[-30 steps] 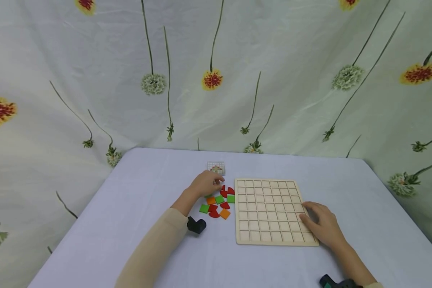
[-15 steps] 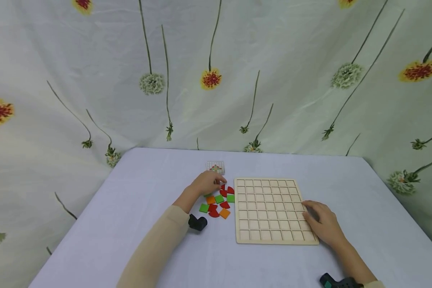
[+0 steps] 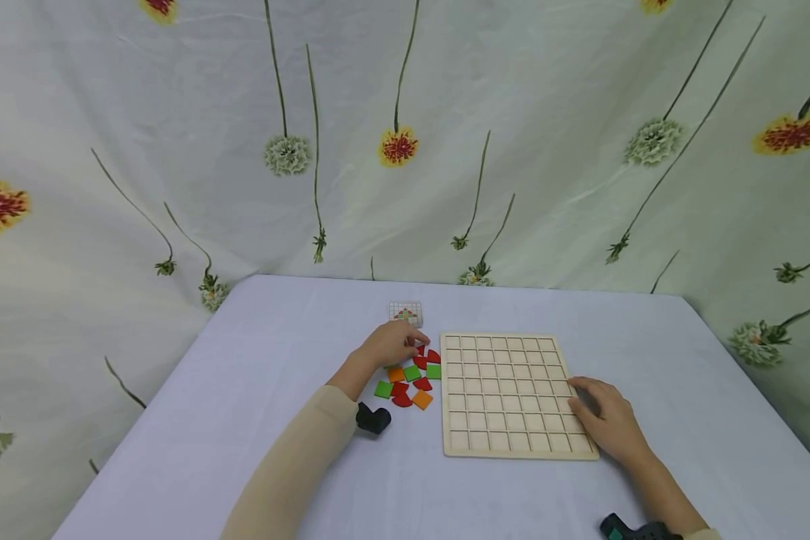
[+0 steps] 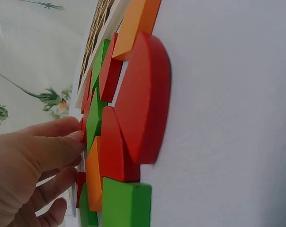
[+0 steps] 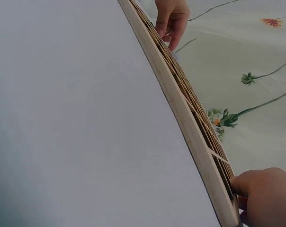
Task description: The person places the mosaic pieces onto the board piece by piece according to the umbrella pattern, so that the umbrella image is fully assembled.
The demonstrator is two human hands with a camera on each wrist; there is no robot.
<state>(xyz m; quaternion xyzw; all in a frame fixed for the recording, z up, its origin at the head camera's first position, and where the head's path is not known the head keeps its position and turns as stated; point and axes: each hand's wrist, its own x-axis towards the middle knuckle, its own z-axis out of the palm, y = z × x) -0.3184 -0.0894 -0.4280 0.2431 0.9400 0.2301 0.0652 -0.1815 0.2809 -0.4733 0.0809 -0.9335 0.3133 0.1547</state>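
My left hand [image 3: 390,343] is at the far end of a loose cluster of coloured tiles on the table. Its thumb and index finger come together at a red quarter-round tile [image 3: 421,350], seeming to pinch it; the left wrist view shows both tips at its edge, the other fingers loosely bent. Around it lie red tiles [image 4: 143,99], green square tiles [image 3: 382,390] and orange square tiles [image 3: 421,400]. A wooden grid board [image 3: 499,390] with bare cells lies right of them. My right hand [image 3: 607,420] grips the board's right edge, thumb on the rim.
Behind the left hand lies a small pattern card [image 3: 405,309] with a printed grid, partly hidden by the hand. A white cloth covers the table [image 3: 297,330]. A flower-print curtain [image 3: 553,165] hangs behind it. Black wrist cameras [image 3: 373,418] sit on both wrists.
My left hand has shifted slightly right, its fingertips closing in on the red tile. The right hand stays at the board's edge, and the board and other tiles lie as before.
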